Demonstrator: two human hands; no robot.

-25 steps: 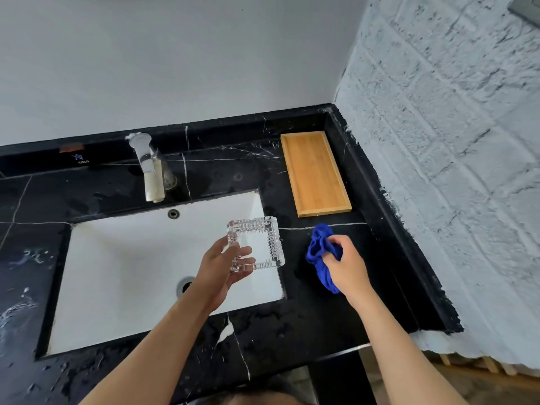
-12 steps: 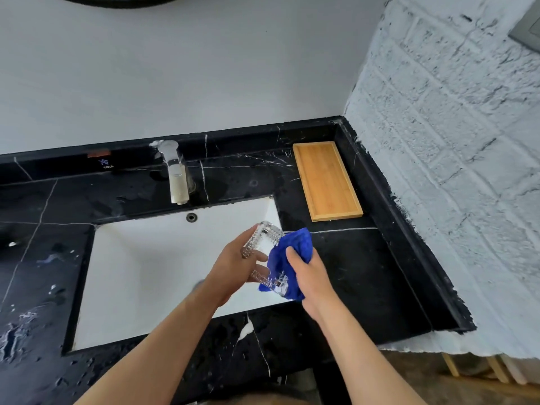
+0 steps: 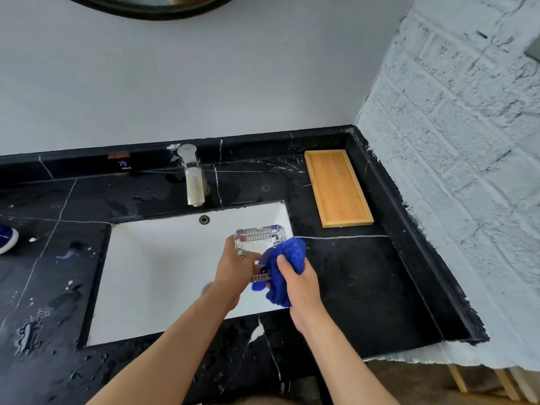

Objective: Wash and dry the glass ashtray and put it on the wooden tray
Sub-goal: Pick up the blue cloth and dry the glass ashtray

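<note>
Gripping by its ribbed rim, left hand (image 3: 236,270) is pinching square clear glass ashtray (image 3: 258,239); right hand (image 3: 302,285) is pressing crumpled blue cloth (image 3: 282,270) against it: likely heavy, rigid, slippery, breakable.

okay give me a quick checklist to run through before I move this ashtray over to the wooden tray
1. Left hand has a firm hold on the glass ashtray: ok, fingers wrap its left side over the sink.
2. Right hand has the blue cloth on the glass: ok, it is pressed against the ashtray's right side.
3. Ashtray fully dry: cannot tell; the cloth hides part of it.
4. Wooden tray free to receive it: ok, nothing lies on it.
5. Path along the black countertop to the tray: ok, no object in the way.
6. Faucet off: ok, no stream visible.
</note>
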